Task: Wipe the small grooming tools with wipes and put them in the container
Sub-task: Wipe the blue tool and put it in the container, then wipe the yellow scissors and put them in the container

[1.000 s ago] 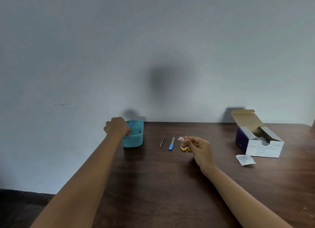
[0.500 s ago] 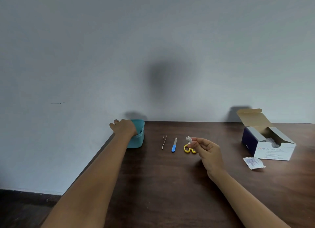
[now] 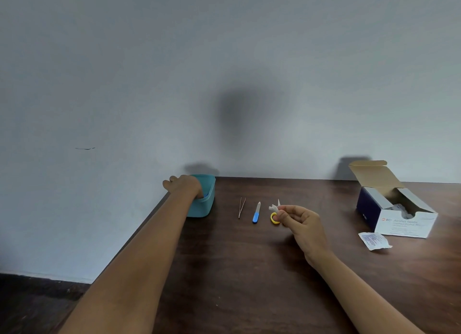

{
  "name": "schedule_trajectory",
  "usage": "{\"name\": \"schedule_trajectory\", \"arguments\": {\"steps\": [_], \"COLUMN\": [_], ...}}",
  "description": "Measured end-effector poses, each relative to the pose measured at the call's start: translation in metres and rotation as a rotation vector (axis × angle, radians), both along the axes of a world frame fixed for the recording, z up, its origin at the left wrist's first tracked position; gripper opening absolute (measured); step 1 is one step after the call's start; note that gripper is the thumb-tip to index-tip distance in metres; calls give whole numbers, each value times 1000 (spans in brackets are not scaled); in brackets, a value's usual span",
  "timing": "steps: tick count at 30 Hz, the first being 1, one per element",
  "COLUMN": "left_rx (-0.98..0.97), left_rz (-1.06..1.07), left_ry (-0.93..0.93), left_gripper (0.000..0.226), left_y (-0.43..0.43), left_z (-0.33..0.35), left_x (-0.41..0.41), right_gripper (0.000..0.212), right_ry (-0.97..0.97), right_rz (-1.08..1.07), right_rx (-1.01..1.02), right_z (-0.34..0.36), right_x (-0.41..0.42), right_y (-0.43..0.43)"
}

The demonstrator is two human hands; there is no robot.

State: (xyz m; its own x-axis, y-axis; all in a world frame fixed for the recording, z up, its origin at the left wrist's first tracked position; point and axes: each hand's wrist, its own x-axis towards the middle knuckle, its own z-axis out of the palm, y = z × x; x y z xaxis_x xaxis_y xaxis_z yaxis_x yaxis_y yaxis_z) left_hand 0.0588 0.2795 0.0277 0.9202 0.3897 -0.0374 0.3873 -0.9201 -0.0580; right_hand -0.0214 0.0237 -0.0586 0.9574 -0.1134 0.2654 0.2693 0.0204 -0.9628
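A teal container (image 3: 206, 205) stands at the table's far left corner. My left hand (image 3: 185, 186) reaches down into it, and its fingers are hidden inside the rim. A bit of blue shows inside next to the hand. On the table to the right lie thin metal tweezers (image 3: 241, 207), a blue-handled nail file (image 3: 256, 212) and small yellow-handled scissors (image 3: 274, 218). My right hand (image 3: 303, 221) hovers just right of the scissors and pinches a crumpled white wipe (image 3: 273, 207) between thumb and fingertips.
An open box of alcohol swabs (image 3: 396, 209) sits at the far right of the dark wooden table (image 3: 249, 271). A torn swab wrapper (image 3: 374, 241) lies in front of it. The table's left edge runs beside my left forearm, and a grey wall stands behind.
My left hand, which held a blue tool over the container, has lowered into it. My right hand keeps the wipe near the scissors. The view shifted slightly left.
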Motion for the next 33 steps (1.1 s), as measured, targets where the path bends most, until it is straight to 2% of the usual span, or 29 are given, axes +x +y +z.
{"name": "schedule_trajectory", "arguments": {"steps": [7,12,15,17,21,26,33], "left_rx": [-46,-53,-114,-202,-320,-325,-336], "left_rz": [-13,-148,-282,-363,-459,-422,-352], "left_ry": [-76,-425,-536,-538,-430,-380,-340], "left_gripper": [41,31,28,29,36,40,41], "left_y": [-3,-30,-62,-86,-128,-162,-176], "left_z": [6,22,22,11,-21,-49,-64], "left_x": [-2,-7,-18,-27,-46,-61,-61], "right_gripper": [25,23,22,21,18,10,10], "right_ry": [10,-13,-6,-3,-6,39,67], "right_rz": [-50,-168,-308,-356,-479,-624,-633], "right_rx": [131,259,320,345,290,288,216], "right_z": [3,7,6,5,4,5,0], "right_x": [0,-2,1,2,3,6,9], "right_y": [-3,-5,-9,-11,-18,-26,-28]}}
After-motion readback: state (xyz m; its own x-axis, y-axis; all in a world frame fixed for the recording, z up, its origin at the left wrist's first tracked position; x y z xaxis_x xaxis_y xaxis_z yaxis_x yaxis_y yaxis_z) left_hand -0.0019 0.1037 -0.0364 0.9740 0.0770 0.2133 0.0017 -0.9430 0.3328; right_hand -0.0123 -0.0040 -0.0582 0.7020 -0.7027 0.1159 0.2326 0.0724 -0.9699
